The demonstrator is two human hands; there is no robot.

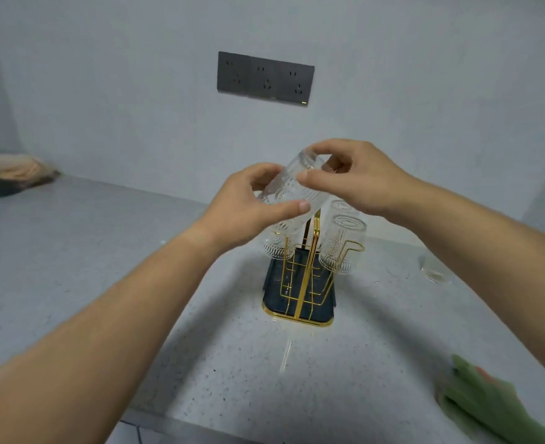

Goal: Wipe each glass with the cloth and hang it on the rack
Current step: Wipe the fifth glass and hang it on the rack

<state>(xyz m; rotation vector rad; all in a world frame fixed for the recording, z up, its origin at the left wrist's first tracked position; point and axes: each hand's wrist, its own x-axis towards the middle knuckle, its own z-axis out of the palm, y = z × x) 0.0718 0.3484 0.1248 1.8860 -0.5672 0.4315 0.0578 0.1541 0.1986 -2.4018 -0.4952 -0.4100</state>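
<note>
"Over the middle of the grey speckled countertop, on my head-camera feed, I see both hands raised above the gold wire rack with its dark tray base."

"What are they holding?"

"One clear ribbed drinking glass, tilted, its upper end toward the right. The left hand grips the lower part, thumb laid across the front and fingers curled behind. The right hand pinches the upper end between thumb and curled fingers. I think that upper end is the base, though the clear glass and the fingers over it make that hard to read."

"Is it on a prong?"

"I cannot tell. It sits just above the tip of the rack's centre post, and I can't make out whether they touch."

"And the rest of the glasses?"

"Two matching hung glasses sit mouth-down on the rack's right side, one behind the other. A third hung glass shows on the left side, partly hidden behind the left hand. A loose clear glass stands on the countertop to the right of the rack, blurred from where I watch."

"The cloth?"

"The green cloth lies at the near right corner, well apart from both hands. On the wall behind is a dark grey socket panel with three outlets, and at far left a blurred bundle of beige and dark fabric."
</note>
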